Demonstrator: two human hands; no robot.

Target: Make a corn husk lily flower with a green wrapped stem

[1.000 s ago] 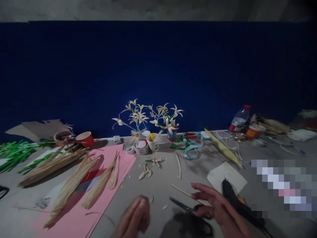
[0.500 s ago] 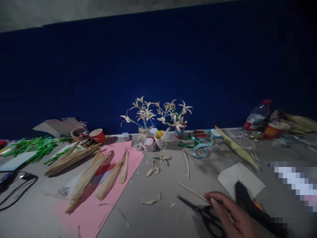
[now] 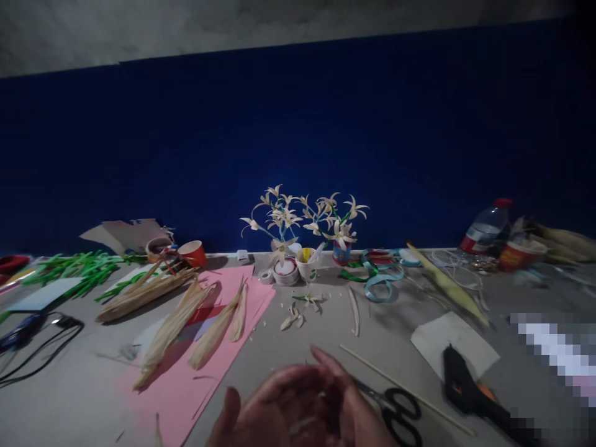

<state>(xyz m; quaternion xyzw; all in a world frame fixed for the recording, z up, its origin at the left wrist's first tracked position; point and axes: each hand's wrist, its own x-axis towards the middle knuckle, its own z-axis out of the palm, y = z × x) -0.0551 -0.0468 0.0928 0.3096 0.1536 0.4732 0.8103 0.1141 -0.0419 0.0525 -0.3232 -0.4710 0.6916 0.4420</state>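
My left hand (image 3: 272, 406) is at the bottom centre, palm up and cupped, its thumb spread out to the left. My right hand (image 3: 347, 397) meets it from the right, its fingers stretched along the left hand's fingertips. Faint pale marks show in the shaded palm; I cannot tell whether they are scraps. Just right of my hands lie black-handled scissors (image 3: 403, 403), their blades partly hidden by my right hand. A thin wooden stick (image 3: 386, 375) lies slantwise beside them. A black glue gun (image 3: 460, 379) rests farther right, its nozzle over a pale square sheet (image 3: 454, 341).
Pale husk flowers (image 3: 284, 217) stand in small pots at the back. Dry corn husks (image 3: 174, 326) lie on pink paper (image 3: 209, 385) to the left. Green stems (image 3: 74, 273), blue ribbon (image 3: 379, 288), a bottle (image 3: 487, 226) and an orange cup (image 3: 192, 253) line the back.
My right hand has let go of the stick, which now lies on the table, and has moved left. My left hand has come into view, and the two hands meet.
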